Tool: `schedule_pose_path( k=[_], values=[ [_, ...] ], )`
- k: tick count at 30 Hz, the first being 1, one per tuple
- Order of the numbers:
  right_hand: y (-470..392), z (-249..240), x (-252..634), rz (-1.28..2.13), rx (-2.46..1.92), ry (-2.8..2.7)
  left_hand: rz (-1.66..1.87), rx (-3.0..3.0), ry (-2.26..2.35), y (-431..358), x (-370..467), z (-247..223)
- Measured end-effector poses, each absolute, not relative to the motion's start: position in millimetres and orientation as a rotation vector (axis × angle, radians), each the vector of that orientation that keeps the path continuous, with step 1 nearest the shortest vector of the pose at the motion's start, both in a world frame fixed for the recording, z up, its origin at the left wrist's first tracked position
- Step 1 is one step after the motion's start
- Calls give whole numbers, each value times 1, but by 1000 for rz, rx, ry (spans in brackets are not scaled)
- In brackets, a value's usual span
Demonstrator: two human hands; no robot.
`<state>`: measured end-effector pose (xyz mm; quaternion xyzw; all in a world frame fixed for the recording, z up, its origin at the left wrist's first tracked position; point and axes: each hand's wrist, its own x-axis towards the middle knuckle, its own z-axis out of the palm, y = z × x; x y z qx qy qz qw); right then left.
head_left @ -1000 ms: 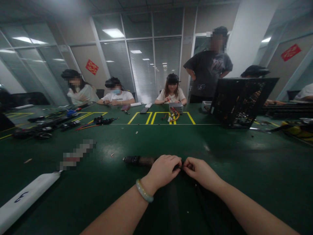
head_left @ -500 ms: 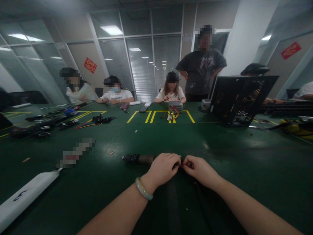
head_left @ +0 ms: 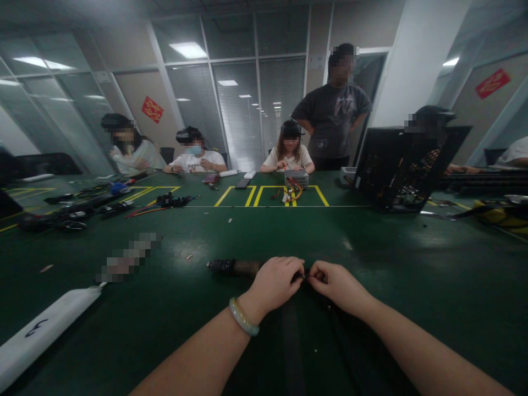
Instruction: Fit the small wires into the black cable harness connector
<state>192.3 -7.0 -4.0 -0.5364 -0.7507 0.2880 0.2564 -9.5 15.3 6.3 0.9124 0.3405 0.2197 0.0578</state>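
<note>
A dark cylindrical tool (head_left: 245, 268) with a brownish body, a black ribbed collar and a small metal tip lies across the green table, tip to the left. It looks like an inline electric screwdriver. My left hand (head_left: 274, 283), with a pale bangle (head_left: 243, 317) at its wrist, curls over the tool's right end and hides it. Close by, the fingertips of my right hand (head_left: 340, 283) are pinched on something small and dark, too hidden to name. Both hands' fingertips nearly meet. Below the right hand, a black cord or strap (head_left: 336, 324) runs toward me.
A white power strip (head_left: 49, 330) marked 3 lies at left. Cables and black parts (head_left: 82, 206) are heaped at far left. A black computer case (head_left: 408, 170) stands at right; a power supply (head_left: 297, 179) with coloured wires is across the table. Several people sit opposite; one person (head_left: 336, 110) stands.
My hands have barely moved; the left wrist has shifted very slightly. Across the table, the standing person has moved a little left and turned, and a seated person has raised a hand.
</note>
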Motion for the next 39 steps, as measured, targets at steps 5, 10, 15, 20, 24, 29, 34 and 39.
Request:
schedule_pose_path(
  k=[5,10,15,20,24,29,34,39],
  values=[
    [-5,-7,192,791,-1449,-2020,649,2777,1041,16,-9,5],
    [-4,-10,192,810,-1460,-2005,654,2763,1080,18,-9,2],
    [-4,-8,192,830,-1477,-1994,641,2759,1085,17,-9,2],
    [-4,-8,192,853,-1480,-1982,634,2744,1105,16,-9,4],
    [-5,-9,192,865,-1473,-1975,611,2735,1125,14,-9,5],
    [-5,-9,192,871,-1474,-1973,576,2744,1119,13,-10,8],
    [-5,-9,192,873,-1477,-1979,602,2737,1099,13,-9,7],
    [-3,-14,191,825,-1470,-1995,612,2733,1133,13,-9,4]
  ],
)
